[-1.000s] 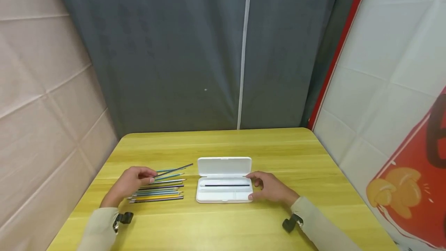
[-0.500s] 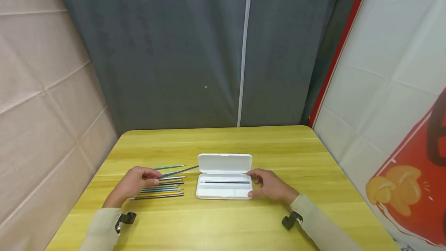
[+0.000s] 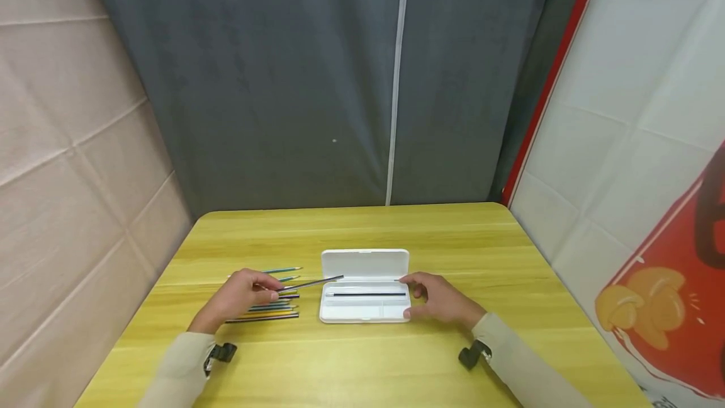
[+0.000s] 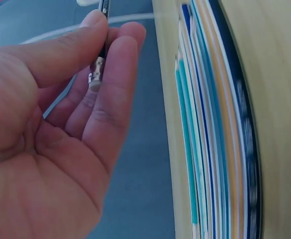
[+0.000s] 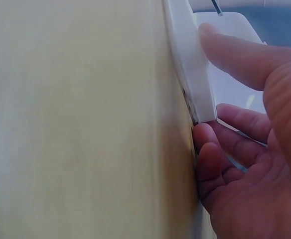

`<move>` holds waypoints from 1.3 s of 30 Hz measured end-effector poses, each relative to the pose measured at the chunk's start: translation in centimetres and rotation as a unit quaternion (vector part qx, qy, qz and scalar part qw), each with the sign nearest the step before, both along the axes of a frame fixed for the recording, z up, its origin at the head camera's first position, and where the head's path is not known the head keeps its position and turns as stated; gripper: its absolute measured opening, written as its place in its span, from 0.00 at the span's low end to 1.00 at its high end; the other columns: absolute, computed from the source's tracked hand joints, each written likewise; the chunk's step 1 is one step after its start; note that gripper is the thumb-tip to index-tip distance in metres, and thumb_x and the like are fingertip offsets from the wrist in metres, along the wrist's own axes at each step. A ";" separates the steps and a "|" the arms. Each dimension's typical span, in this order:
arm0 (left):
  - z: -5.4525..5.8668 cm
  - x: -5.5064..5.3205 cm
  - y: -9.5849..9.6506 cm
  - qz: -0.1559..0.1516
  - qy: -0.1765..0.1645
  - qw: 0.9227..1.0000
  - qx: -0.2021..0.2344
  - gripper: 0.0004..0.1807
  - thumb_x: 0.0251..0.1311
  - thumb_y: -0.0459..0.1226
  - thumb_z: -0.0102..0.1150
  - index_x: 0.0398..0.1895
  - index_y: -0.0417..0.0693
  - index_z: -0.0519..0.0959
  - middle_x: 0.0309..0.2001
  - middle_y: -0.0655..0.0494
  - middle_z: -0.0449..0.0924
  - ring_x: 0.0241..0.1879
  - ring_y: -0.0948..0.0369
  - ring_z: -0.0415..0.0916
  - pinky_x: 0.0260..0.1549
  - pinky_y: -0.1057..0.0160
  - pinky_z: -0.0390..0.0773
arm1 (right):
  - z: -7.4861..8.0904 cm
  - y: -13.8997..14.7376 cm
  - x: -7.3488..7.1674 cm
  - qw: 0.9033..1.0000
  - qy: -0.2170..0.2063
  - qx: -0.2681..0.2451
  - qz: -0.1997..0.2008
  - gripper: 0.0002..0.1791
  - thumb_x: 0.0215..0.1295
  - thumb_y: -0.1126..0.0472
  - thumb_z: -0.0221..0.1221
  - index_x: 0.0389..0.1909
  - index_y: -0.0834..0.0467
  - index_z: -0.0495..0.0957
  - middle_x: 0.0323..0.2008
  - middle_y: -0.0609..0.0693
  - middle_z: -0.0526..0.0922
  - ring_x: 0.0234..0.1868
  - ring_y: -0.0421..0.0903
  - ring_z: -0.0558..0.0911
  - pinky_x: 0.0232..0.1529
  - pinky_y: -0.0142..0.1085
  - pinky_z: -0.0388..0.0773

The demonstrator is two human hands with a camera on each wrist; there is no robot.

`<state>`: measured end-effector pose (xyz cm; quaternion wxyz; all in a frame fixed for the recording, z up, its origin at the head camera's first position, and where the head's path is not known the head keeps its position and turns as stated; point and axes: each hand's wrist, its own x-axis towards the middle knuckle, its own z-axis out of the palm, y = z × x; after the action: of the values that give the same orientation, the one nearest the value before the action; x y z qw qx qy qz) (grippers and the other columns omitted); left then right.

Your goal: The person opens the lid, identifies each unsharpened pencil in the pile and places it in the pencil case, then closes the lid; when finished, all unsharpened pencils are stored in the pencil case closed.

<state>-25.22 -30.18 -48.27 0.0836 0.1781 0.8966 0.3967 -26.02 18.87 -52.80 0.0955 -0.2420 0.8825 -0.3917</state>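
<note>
My left hand (image 3: 243,294) pinches a dark pencil (image 3: 317,283) between thumb and fingers. In the left wrist view its eraser end (image 4: 94,79) faces the palm. The pencil's other end reaches over the left part of an open white pencil case (image 3: 345,313), in front of its raised lid (image 3: 365,262). One dark pencil (image 3: 368,294) lies lengthwise inside the case. At the case's right end my right hand (image 3: 438,302) holds it, thumb at the front corner and fingers round the end; the right wrist view shows the thumb on the case wall (image 5: 190,55).
Under and beside the left hand, several pencils (image 4: 230,124) in teal, blue, yellow and black lie roughly parallel on the wooden table (image 3: 362,364). A grey curtain (image 3: 283,80) hangs behind the table, with pale cloth walls (image 3: 73,175) at the sides.
My left hand has moved right with the pencil, lifting it off the other pencils until its far end reaches over the case. The right hand stays at the case.
</note>
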 end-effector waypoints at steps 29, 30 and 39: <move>-1.9 -2.9 9.9 -0.049 0.037 0.998 0.031 0.08 0.70 0.37 0.69 0.48 0.54 0.91 0.46 0.63 0.90 0.46 0.63 0.86 0.47 0.64 0.84 | 0.1 0.0 -0.2 1.000 -0.003 0.007 0.000 0.39 0.57 0.50 0.80 0.68 0.53 0.78 0.45 0.50 0.80 0.45 0.47 0.75 0.44 0.32 0.74; -2.0 -2.9 10.1 -0.050 0.032 0.998 0.033 0.08 0.70 0.37 0.69 0.48 0.54 0.91 0.45 0.63 0.90 0.46 0.63 0.85 0.47 0.65 0.84 | 0.1 0.0 -0.2 1.000 -0.003 0.007 0.000 0.39 0.57 0.50 0.80 0.68 0.53 0.78 0.45 0.50 0.79 0.45 0.47 0.75 0.44 0.32 0.74; -2.8 -3.5 12.3 -0.041 0.021 0.998 0.041 0.06 0.68 0.38 0.71 0.45 0.53 0.91 0.43 0.61 0.90 0.43 0.65 0.84 0.42 0.67 0.83 | 0.0 0.2 -0.1 1.000 -0.001 0.013 -0.008 0.40 0.56 0.49 0.80 0.68 0.57 0.78 0.46 0.48 0.81 0.46 0.46 0.76 0.45 0.32 0.75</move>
<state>-28.69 -17.87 -51.07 0.0732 0.2261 0.8730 0.4259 -26.15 19.09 -52.76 0.0961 -0.2329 0.8896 -0.3809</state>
